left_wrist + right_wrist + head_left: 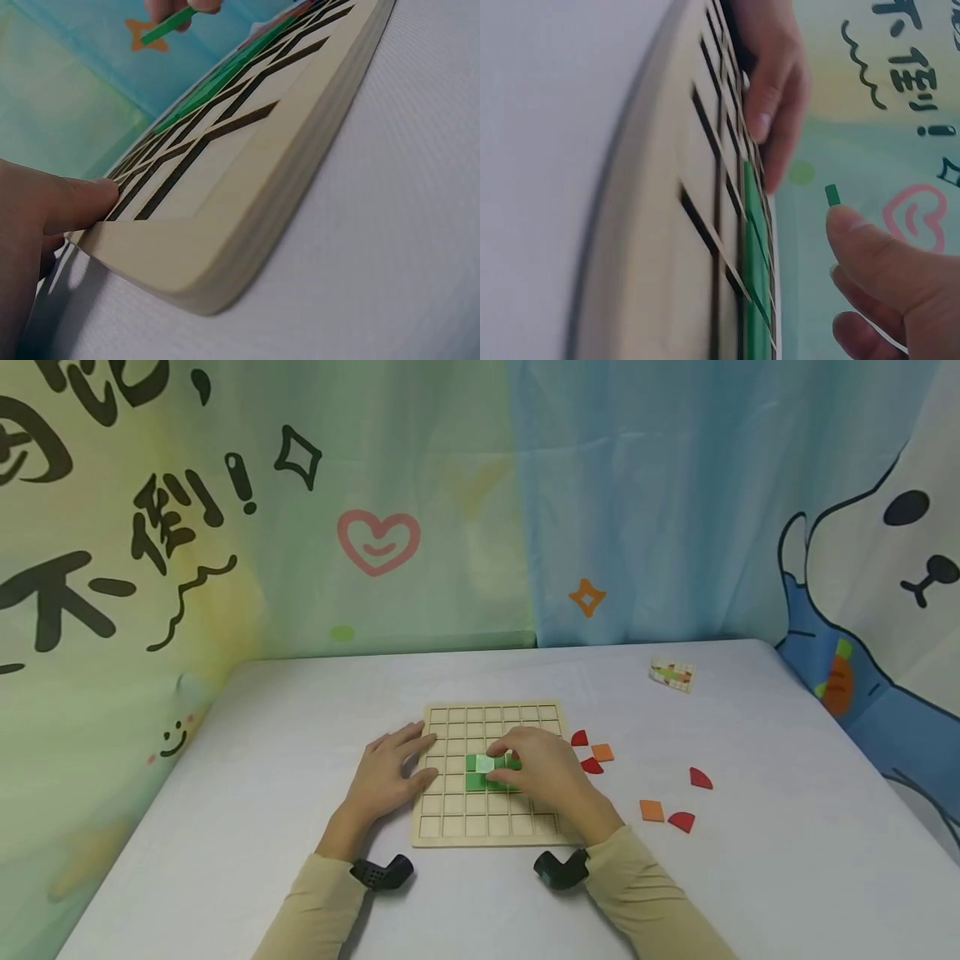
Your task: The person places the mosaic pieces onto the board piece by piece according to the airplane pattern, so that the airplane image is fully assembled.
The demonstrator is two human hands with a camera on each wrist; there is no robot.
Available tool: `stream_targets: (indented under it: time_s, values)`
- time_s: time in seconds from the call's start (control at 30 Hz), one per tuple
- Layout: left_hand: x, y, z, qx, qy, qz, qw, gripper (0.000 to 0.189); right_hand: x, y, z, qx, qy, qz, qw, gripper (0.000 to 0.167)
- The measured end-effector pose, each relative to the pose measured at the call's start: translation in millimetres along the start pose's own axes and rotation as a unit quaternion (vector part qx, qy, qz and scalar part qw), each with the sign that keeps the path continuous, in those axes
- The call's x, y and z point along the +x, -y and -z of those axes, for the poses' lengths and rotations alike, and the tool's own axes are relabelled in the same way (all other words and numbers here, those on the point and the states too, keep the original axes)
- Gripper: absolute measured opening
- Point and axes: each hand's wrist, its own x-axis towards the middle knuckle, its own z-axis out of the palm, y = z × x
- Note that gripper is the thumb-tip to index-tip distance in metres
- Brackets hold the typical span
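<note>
The right hand (546,766) pinches a green tile (166,27) between thumb and fingers, above the grid board (444,821) lying in from the far edge of the bench (300,735). The left hand (386,775), loosely spread, touches the board's left side. The tile looks light and stiff, probably best taken by its edges.

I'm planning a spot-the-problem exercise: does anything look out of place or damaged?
Nothing stands out as wrong. Red quarter-circle tiles and orange square tiles lie scattered right of the wooden grid board, with no visible damage.
</note>
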Motion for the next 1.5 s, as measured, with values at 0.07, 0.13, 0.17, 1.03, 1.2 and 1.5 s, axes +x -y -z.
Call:
stream_targets:
  time_s: [0.07,0.13,0.17,1.03,1.2,1.5]
  values:
    - [-0.3,-0.4,0.7,0.001,0.0,0.001,1.0,0.056,1.8,6.3,-3.6,-0.002,0.0,-0.001,1.0,0.026]
    - [-0.5,-0.7,1.0,0.001,0.001,0.0,1.0,0.056,3.7,12.0,-8.4,-0.004,-0.003,0.007,1.0,0.027]
    - [-0.5,-0.8,1.1,0.002,0.001,-0.001,1.0,0.056,4.5,15.1,-10.9,-0.006,-0.004,0.01,0.9999,0.027]
    - [1.7,2.7,-1.5,0.006,0.002,-0.001,1.0,0.056,7.0,25.8,-39.1,-0.022,0.003,0.013,0.9997,0.028]
    - [2.1,2.4,-1.4,0.006,0.002,-0.001,1.0,0.057,6.9,25.2,-42.2,-0.022,-0.003,0.02,0.9996,0.027]
    - [2.2,2.7,-2.0,0.006,0.001,-0.005,1.0,0.056,5.5,25.0,-45.1,-0.024,-0.018,0.032,0.999,0.026]
